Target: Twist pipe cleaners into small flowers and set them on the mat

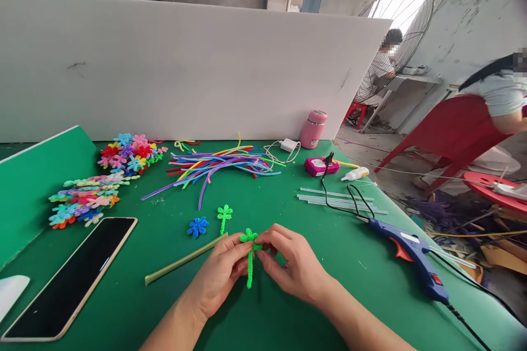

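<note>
Between my two hands is a bright green pipe-cleaner leaf stem (250, 269), its looped leaves at the top and its stalk hanging down. My left hand (220, 271) pinches it from the left, while the fingertips of my right hand (290, 260) close on the leaf loops at its right side. A second green pipe-cleaner leaf stem (224, 216) lies flat just beyond my hands. Beside it rests a blue pipe-cleaner flower (197, 226). A thin olive-green stick (181, 262) runs diagonally on the table, its far end by my left hand.
Loose pipe cleaners (222, 167) and colourful finished flowers (127, 156) lie at the back. A phone (74, 279) is at left. On the right are a blue glue gun (411, 252), clear glue sticks (337, 197), a magenta box (321, 166) and a pink bottle (313, 129). Two people sit beyond.
</note>
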Motion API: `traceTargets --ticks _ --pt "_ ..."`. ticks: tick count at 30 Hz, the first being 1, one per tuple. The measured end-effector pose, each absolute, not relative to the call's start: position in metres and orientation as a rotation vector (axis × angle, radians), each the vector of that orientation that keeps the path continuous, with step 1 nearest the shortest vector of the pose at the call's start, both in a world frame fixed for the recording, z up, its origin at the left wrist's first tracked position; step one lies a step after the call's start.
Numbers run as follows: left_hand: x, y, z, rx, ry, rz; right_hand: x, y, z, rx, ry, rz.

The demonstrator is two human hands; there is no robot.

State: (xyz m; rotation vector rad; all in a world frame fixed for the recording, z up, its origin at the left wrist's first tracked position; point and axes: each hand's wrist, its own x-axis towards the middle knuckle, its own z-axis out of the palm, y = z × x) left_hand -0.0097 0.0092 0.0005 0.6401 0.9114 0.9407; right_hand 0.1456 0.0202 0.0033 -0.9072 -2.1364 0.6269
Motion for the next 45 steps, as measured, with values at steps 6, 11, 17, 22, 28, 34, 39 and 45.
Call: traceTargets --ticks 6,11,17,22,28,34,39,45 --pt "-0.011 0.008 0.004 0.582 0.808 0.877 0.149 0.025 0.003 -0.786 -2.275 0.249" --pt "-0.010 0.007 0.005 0.786 0.834 0.886 0.145 0.019 0.009 -0.925 -2.097 0.693" --pt "-0.010 0.004 0.007 1.263 0.966 0.918 0.137 0.017 0.012 -1.077 -1.580 1.501" --pt "-0.009 0.004 0.011 1.591 1.122 0.932 0.135 0.021 0.008 -1.093 -1.292 1.822" --pt "-0.008 0.006 0.004 1.241 1.059 0.945 0.141 0.024 0.007 -1.055 -1.445 1.641" --pt "-0.005 0.002 0.005 1.254 1.035 0.936 0.137 0.023 0.005 -1.063 -1.326 1.765" --pt "-0.002 0.005 0.000 1.050 1.064 1.040 0.135 0.026 0.000 -1.085 -1.285 1.670" --pt "-0.001 0.009 -0.003 0.718 0.939 1.214 0.135 0.021 0.002 -1.098 -1.565 1.494"
